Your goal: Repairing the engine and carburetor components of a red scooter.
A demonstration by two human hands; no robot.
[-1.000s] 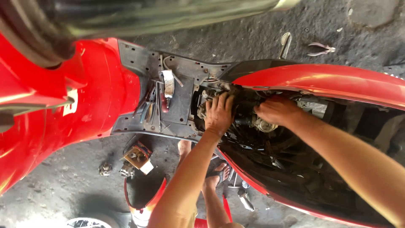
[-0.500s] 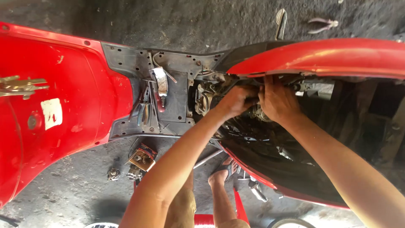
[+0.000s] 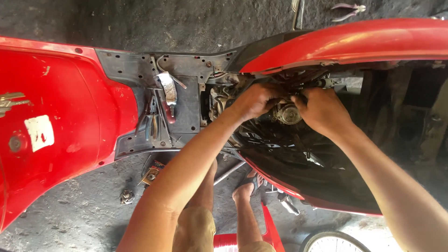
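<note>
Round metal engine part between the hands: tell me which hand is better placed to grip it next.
Probably the right hand: its fingertips sit right beside the round metal part. The left hand lies further over, its fingers tucked up under the red body panel.

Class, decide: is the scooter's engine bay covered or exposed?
Exposed. The engine bay lies open beneath the red body panel, with both hands, left hand and right hand, reaching inside.
</note>
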